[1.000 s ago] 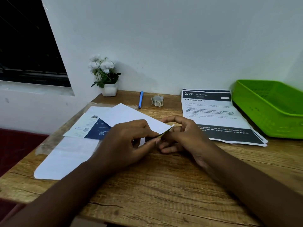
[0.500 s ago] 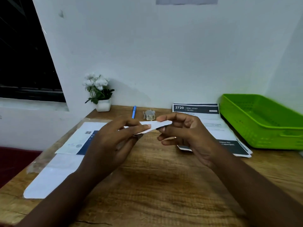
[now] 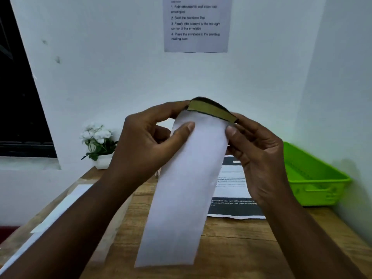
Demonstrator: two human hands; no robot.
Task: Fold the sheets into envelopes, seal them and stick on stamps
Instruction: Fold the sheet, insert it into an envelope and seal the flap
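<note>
You hold the envelope (image 3: 187,190) upright above the desk (image 3: 231,248), left hand (image 3: 149,146) and right hand (image 3: 259,158) each pinching a top corner beside the flap (image 3: 211,109). Risk: uneven thumb pressure could crease the flap crooked, leaving a poor seal

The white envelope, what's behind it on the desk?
Behind the envelope, printed sheets show at its right edge on the desk. Whatever lies directly behind it is covered.
</note>
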